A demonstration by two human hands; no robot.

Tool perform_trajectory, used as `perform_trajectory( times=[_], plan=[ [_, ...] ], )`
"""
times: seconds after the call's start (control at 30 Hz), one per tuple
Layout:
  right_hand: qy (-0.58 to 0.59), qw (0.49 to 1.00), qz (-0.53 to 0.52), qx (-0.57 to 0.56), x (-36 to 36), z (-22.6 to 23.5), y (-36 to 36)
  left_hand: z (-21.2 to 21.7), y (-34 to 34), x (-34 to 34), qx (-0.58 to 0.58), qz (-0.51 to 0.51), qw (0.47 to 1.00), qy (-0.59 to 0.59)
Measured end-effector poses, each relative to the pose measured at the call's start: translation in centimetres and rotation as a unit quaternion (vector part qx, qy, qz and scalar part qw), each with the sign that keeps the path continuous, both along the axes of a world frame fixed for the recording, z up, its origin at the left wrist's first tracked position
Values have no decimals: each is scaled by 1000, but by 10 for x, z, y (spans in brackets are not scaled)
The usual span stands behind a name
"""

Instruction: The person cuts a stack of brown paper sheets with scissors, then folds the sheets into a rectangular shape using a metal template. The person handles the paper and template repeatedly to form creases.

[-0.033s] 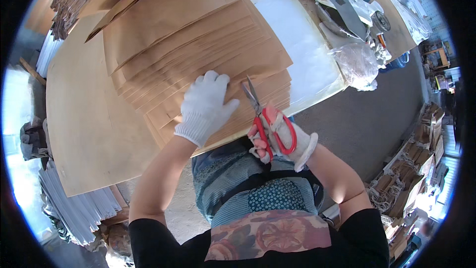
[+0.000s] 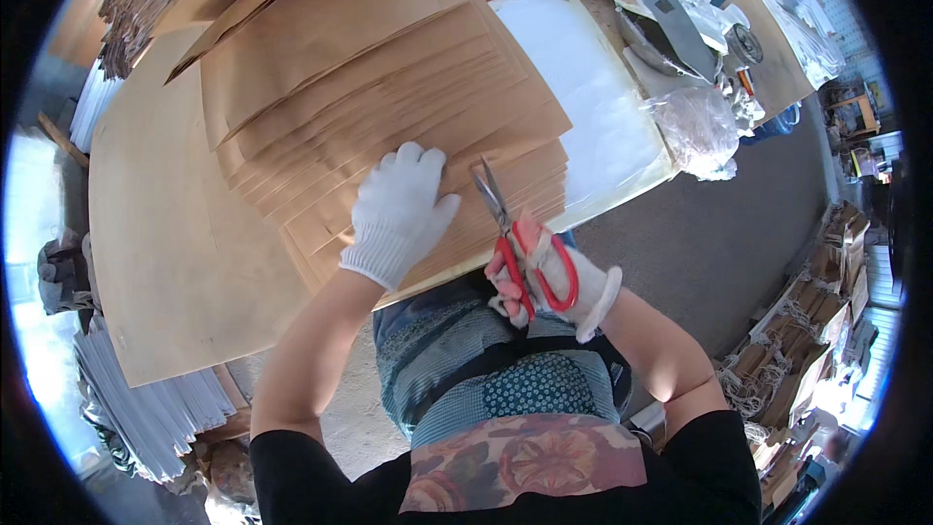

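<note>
1. The work in hand appears to be cutting brown paper: a fanned stack of brown paper sheets [image 2: 389, 107] lies on a counter [image 2: 165, 233], with each sheet stepped back a little from the one below.

2. The left hand [image 2: 398, 214], in a white knit glove, lies flat on the near edge of the stack, its fingers [image 2: 413, 160] spread and pressing the sheets down.

3. The right hand [image 2: 554, 277], also gloved, sits just right of the left hand at the stack's near edge. Its fingers are curled through the red loops of a pair of scissors [image 2: 515, 233], gripping them.

4. The scissor blades point away from the person and lie over the near edge of the stack, close beside the left thumb. They look nearly closed, though whether paper sits between them cannot be told.

5. Judging from this, the step is a cut at the front edge of the stack. A next move would call for the left hand to keep the sheets from slipping, with its thumb kept off the blade line.

6. Right of the stack lies a white sheet [image 2: 593, 87]; beyond that, a crumpled clear plastic bag [image 2: 700, 126].
</note>
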State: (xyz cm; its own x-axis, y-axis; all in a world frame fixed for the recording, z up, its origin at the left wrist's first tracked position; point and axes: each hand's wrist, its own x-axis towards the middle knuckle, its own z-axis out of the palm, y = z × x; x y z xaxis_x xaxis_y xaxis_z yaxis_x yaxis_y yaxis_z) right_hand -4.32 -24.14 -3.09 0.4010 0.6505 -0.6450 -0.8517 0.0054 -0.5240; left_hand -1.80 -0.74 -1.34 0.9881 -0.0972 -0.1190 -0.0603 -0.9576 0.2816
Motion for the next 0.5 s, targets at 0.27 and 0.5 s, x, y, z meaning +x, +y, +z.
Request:
perform_trajectory(
  times=[0.27,0.5],
  plan=[
    [-63,982,-50,-171,31,1,-42,4,8,0,-33,-4,999,18],
    [-9,995,-45,-89,-13,-28,-17,-4,41,16,-167,-75,982,48]
  ],
)
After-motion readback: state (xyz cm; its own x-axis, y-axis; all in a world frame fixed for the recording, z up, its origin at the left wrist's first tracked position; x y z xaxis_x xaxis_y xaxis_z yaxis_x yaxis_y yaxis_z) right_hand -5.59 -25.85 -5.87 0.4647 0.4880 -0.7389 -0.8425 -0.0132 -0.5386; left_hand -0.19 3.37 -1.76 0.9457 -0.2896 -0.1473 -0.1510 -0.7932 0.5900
